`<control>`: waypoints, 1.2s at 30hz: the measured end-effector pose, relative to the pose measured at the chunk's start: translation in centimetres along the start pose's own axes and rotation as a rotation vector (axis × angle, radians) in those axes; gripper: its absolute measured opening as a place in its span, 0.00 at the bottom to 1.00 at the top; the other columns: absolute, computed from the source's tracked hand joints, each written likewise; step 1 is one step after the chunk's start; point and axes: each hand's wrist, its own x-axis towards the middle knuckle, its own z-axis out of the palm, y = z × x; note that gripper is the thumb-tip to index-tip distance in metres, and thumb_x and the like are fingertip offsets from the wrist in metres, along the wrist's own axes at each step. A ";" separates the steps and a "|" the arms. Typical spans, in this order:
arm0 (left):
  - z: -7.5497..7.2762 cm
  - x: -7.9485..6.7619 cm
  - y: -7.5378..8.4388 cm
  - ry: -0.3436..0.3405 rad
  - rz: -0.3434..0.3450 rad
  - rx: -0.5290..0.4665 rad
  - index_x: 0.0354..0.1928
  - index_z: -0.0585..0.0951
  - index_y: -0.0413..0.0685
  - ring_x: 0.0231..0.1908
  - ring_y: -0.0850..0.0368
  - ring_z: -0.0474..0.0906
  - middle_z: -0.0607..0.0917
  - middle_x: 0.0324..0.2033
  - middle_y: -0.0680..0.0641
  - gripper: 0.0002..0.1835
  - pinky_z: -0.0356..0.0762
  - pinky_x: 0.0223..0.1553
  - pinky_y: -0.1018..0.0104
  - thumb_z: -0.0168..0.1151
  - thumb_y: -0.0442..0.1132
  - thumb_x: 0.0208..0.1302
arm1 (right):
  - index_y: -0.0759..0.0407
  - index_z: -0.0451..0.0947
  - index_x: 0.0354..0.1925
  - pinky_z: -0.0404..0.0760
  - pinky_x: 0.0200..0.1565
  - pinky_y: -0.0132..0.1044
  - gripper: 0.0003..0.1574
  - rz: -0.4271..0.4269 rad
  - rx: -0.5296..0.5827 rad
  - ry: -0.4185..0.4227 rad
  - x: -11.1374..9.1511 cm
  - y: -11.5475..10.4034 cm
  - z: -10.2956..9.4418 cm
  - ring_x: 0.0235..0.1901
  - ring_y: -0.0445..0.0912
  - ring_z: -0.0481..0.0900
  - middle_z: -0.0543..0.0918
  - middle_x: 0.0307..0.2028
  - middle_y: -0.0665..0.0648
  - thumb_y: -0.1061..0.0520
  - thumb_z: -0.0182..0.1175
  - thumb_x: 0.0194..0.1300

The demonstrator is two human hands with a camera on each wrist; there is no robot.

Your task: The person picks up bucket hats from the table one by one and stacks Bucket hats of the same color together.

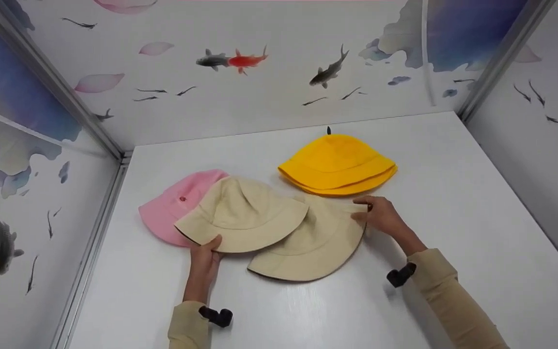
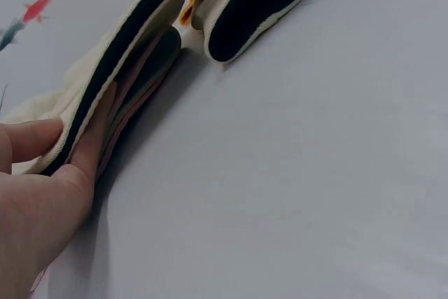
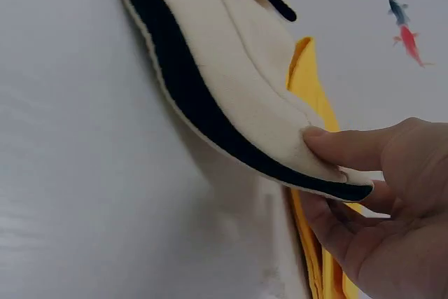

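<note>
Two beige bucket hats with dark undersides overlap in the middle of the table. My left hand [image 1: 205,259] pinches the brim of the left beige hat [image 1: 245,208], thumb on top and fingers beneath, as the left wrist view shows. This hat lies over part of a pink bucket hat [image 1: 172,208] and over the edge of the other beige hat. With thumb and fingers, my right hand [image 1: 380,215] pinches the right end of the right beige hat's brim [image 1: 327,242]. In the right wrist view that brim [image 3: 231,117] is lifted, its dark lining showing.
Behind the right beige hat sit yellow bucket hats [image 1: 337,162], one stacked in another, near the back of the white table [image 1: 453,194]. Printed panels with fish and petals stand at the back [image 1: 269,97] and both sides.
</note>
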 end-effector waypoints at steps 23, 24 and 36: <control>0.1 0.1 0.1 -0.002 -0.036 0.016 0.72 0.58 0.41 0.52 0.63 0.79 0.74 0.60 0.47 0.31 0.81 0.53 0.62 0.53 0.23 0.69 | 0.61 0.80 0.49 0.76 0.40 0.42 0.14 -0.179 -0.023 0.286 -6.5 -7.9 -6.1 0.40 0.56 0.78 0.84 0.48 0.68 0.68 0.57 0.66; 0.2 0.1 0.1 -0.003 -0.034 0.013 0.72 0.59 0.41 0.52 0.63 0.79 0.74 0.60 0.47 0.31 0.81 0.53 0.62 0.53 0.23 0.69 | 0.61 0.80 0.49 0.77 0.42 0.42 0.14 -0.194 -0.019 0.300 -6.6 -8.2 -6.3 0.41 0.56 0.78 0.85 0.48 0.68 0.68 0.57 0.66; 0.1 0.1 0.1 -0.066 -0.031 -0.019 0.73 0.59 0.52 0.63 0.62 0.72 0.72 0.65 0.52 0.27 0.74 0.62 0.65 0.51 0.38 0.77 | 0.60 0.80 0.47 0.80 0.30 0.26 0.13 -0.324 0.122 0.402 -8.7 -11.8 -7.2 0.31 0.48 0.80 0.85 0.45 0.63 0.69 0.56 0.67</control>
